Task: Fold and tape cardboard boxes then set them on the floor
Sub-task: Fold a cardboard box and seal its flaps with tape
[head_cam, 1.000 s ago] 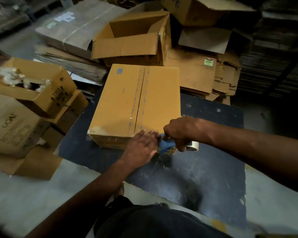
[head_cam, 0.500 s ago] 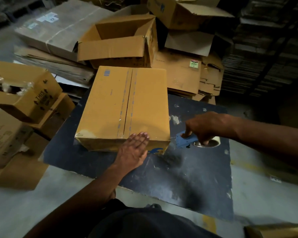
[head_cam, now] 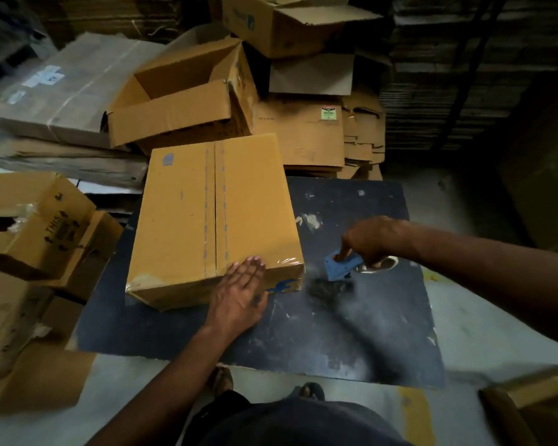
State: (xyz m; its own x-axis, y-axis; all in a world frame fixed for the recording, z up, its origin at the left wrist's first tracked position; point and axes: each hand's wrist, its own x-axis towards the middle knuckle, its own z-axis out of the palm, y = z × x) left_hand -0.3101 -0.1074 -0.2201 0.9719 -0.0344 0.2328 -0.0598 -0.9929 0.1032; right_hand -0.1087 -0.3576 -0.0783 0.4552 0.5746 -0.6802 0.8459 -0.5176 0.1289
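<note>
The left hand [head_cam: 239, 294] presses flat on the taped box [head_cam: 213, 217]; the right hand [head_cam: 372, 241] grips the tape dispenser [head_cam: 342, 267] on the counter [head_cam: 351, 333].

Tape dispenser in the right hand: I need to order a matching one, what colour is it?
Blue tape dispenser, seen in the head view.

Dim warehouse-type room, light weak, far right nearly black. Pale concrete floor [head_cam: 484, 342] w/ a yellow painted mark [head_cam: 414, 413] near the bottom edge. Dark, scuffed desk [head_cam: 351, 336] in the centre, white paint flecks on top. Beyond it, stacks of flattened cardboard [head_cam: 306, 133] and an open-topped carton [head_cam: 181, 101]. Far right: tall stacks of flat corrugated sheets [head_cam: 464, 75]. Left side: more cartons, one printed "THIS" [head_cam: 45, 220].
</note>
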